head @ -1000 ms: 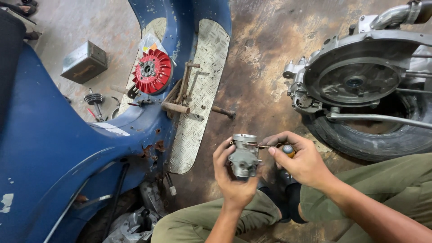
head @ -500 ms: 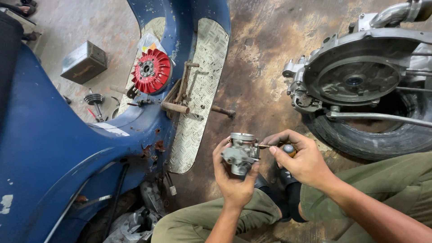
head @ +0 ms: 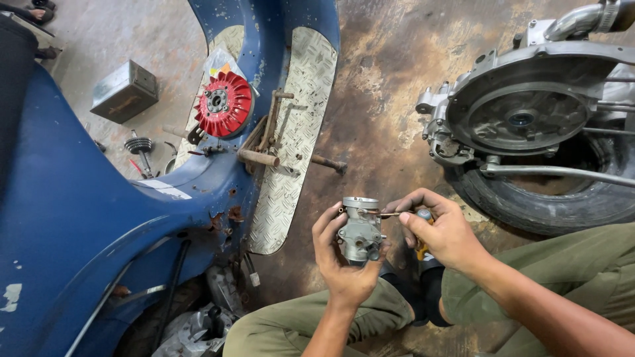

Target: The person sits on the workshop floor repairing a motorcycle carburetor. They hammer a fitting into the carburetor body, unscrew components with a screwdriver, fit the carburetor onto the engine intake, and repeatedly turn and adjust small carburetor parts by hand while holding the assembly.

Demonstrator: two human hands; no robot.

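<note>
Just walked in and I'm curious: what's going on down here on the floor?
A person is sitting on a stained workshop floor with a small metal carburettor. The left hand cradles it from below, while the right hand holds a screwdriver with its tip at the carburettor's side. To the left lies a blue scooter body with a red finned wheel on it. To the right sits an engine against a tyre.
</note>
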